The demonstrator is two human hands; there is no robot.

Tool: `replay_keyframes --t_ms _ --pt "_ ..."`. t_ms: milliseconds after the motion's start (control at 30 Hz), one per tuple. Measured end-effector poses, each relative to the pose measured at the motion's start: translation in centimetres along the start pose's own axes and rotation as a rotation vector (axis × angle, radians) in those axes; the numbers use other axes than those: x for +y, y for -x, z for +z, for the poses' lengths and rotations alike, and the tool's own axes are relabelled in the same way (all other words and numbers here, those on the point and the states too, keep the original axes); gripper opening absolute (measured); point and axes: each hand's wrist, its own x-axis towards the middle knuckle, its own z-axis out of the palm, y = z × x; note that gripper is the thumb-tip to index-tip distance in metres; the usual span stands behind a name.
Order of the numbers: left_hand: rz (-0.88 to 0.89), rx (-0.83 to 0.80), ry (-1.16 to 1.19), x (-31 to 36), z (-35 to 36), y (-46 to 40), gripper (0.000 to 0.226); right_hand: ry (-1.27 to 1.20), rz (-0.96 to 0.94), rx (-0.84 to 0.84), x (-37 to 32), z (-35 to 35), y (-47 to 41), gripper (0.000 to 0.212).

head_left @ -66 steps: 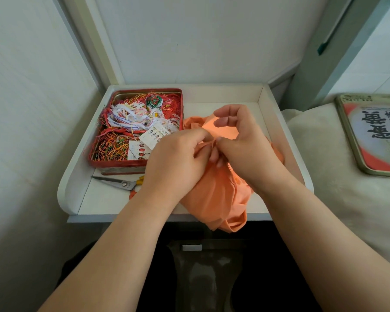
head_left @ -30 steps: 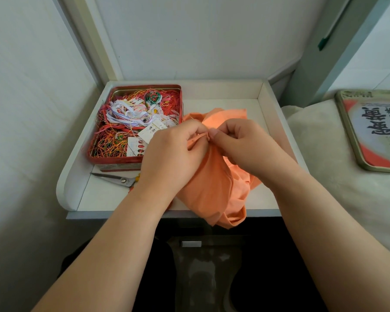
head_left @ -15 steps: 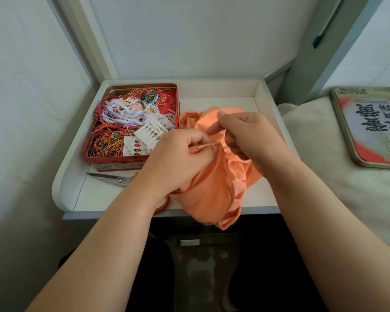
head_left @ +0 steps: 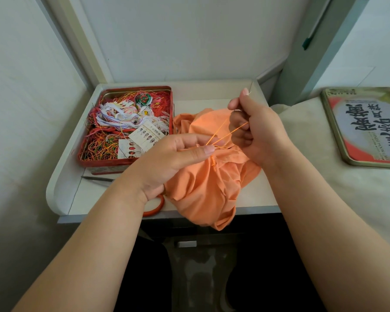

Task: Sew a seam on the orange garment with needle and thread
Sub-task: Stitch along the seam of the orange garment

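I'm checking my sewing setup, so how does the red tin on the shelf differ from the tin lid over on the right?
The red tin stands open on the white shelf, full of tangled coloured thread; the tin lid lies flat on the pale bedding, empty. The lid shows large dark characters; the red tin's wall is mostly plain. Both are rectangular metal.

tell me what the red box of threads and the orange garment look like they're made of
Red box: looks like thin painted metal, a tin; its inner rim shows bare and shiny, and the walls are thin and rigid with rounded corners.
Orange garment: soft woven cloth, matte, possibly cotton; it bunches into loose folds and droops over the tray's front edge.
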Motion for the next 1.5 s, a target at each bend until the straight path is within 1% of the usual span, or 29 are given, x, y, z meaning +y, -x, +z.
replay_keyframes --t_ms 100,233,367,433,467,600,667,733,833,967,1133,1200,1333,1500 --pt "-0.061 -0.086 0.043 -0.2 0.1 0.1 0.032 -0.047 -0.029 -0.031 0.1 0.1 -0.1 0.041" --pt "-0.125 -0.181 -0.030 -0.1 0.2 0.4 0.026 -0.066 -0.049 -0.045 0.2 0.2 -0.4 0.042" --pt "-0.129 -0.204 -0.058 0.0 0.4 0.5 0.021 0.084 -0.116 -0.001 0.4 0.5 -0.7 0.043" --pt "-0.127 -0.175 0.024 0.0 0.5 0.4 0.020 0.156 -0.150 0.033 0.5 0.5 -0.9 0.043" --pt "-0.116 -0.147 0.089 0.0 0.5 0.3 0.019 0.145 -0.132 0.042 0.6 0.4 -1.0 0.042" --pt "-0.041 -0.046 0.321 -0.2 0.4 -0.1 0.020 -0.111 0.081 0.020 0.7 -0.2 -1.4 0.038" --pt "-0.051 0.015 0.376 -0.1 0.4 -0.2 0.019 -0.209 0.114 0.018 0.9 -0.3 -1.6 0.038" --pt "-0.077 0.064 0.388 -0.2 0.4 -0.3 0.023 -0.329 0.081 0.051 0.9 -0.3 -1.9 0.038" --pt "-0.122 0.080 0.329 -0.4 0.3 -0.4 0.024 -0.452 -0.066 0.134 0.5 -0.8 -2.4 0.039" --pt "-0.257 0.117 0.281 -0.3 0.1 -0.5 0.027 -0.565 -0.243 0.203 -0.2 -1.9 -2.6 0.038" --pt "-0.324 0.160 0.273 -0.2 0.2 -0.5 0.028 -0.653 -0.325 0.240 -0.6 -2.5 -2.3 0.040" --pt "-0.320 0.184 0.288 -0.2 0.4 -0.6 0.028 -0.662 -0.336 0.255 -0.6 -2.6 -2.3 0.041" --pt "-0.264 0.282 0.300 -0.4 0.4 -0.9 0.029 -0.666 -0.357 0.290 -0.7 -2.8 -2.3 0.041" --pt "-0.132 0.393 0.226 -0.6 0.1 -1.0 0.025 -0.677 -0.367 0.335 -0.9 -3.2 -2.2 0.041"
